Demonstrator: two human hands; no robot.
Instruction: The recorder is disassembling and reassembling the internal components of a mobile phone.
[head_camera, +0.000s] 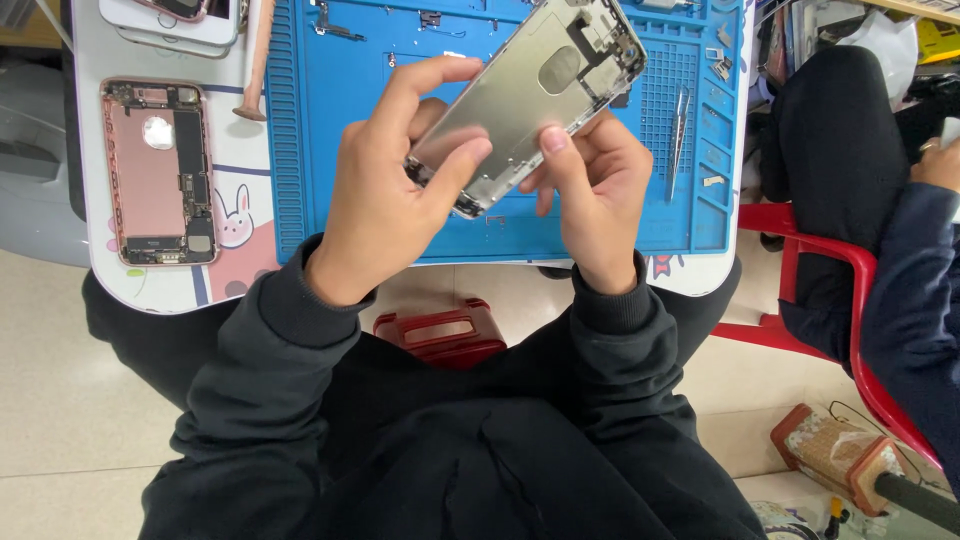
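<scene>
**Bright, even light; sharp centre**

Lit evenly from overhead, prob. indoor daylight. Cast only soft, short shadows under hands on blue mat (500, 225). Showed mild glare on silver phone housing (520, 100). Bent slightly at edges w/ wide-angle distortion. Lost detail in black sleeves (250, 400).

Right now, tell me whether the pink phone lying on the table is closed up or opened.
Opened. The pink phone lies flat on the white table with no screen on it, its inner boards and parts bare to view.

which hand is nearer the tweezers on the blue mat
Right. The right hand holds the silver phone housing just left of the tweezers, with bare mat between. The left hand grips the housing's other side, farther off.
</scene>
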